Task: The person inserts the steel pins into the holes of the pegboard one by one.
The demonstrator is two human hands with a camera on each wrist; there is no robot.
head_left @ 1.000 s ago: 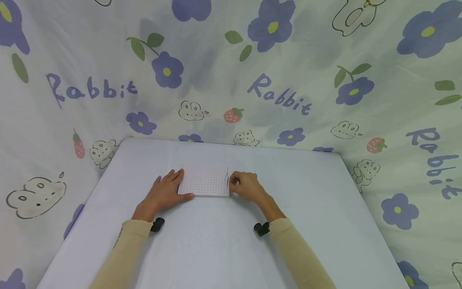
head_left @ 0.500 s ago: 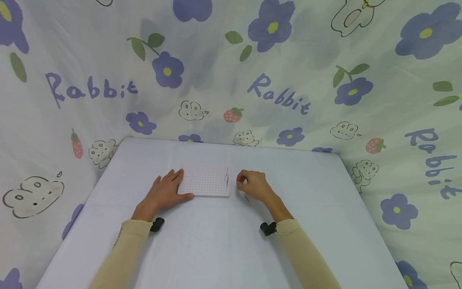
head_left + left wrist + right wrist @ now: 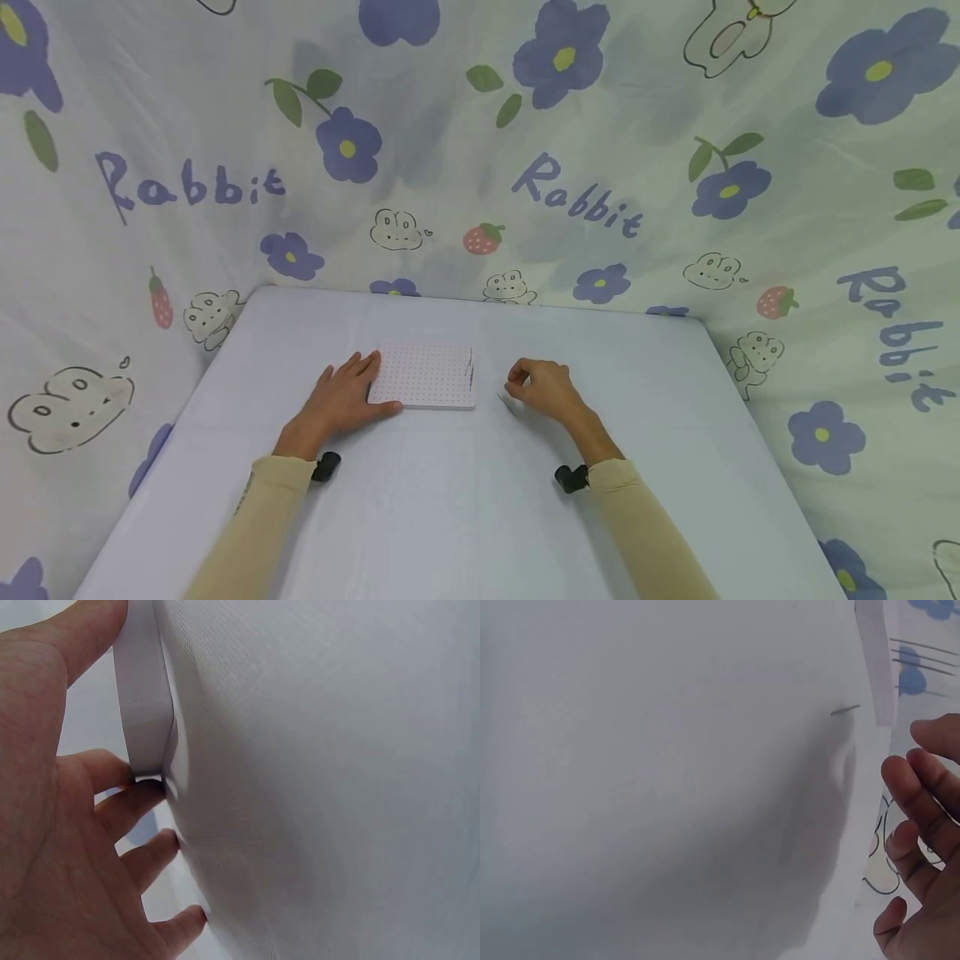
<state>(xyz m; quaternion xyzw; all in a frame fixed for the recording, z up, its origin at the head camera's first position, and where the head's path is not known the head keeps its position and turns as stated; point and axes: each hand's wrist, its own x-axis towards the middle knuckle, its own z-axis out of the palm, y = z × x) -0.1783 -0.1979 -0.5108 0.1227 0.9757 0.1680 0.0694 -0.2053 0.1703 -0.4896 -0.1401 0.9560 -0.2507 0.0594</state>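
Observation:
A white pegboard (image 3: pixel 423 375) with a grid of small dots lies flat on the table. Several thin dark pins (image 3: pixel 924 654) stand along its right edge. My left hand (image 3: pixel 345 400) braces the near-left corner: its thumb is against the front side and its index finger (image 3: pixel 105 769) reaches the left side, the other fingers spread on the table. Right of the board, my right hand (image 3: pixel 543 390) hovers low, thumb and fingers (image 3: pixel 901 776) apart in the right wrist view. A loose thin pin (image 3: pixel 507 405) lies just below its fingertips, its small dark shaft (image 3: pixel 845 710) on the white cloth.
A white cloth covers the table (image 3: pixel 450 517). Behind and at the sides hangs a curtain (image 3: pixel 435 183) printed with flowers, rabbits and lettering. Each wrist carries a small black camera (image 3: pixel 572 478).
My right hand has moved away from the board's right edge to the right, and the loose pin has come into view under it. The left hand and the board have stayed put.

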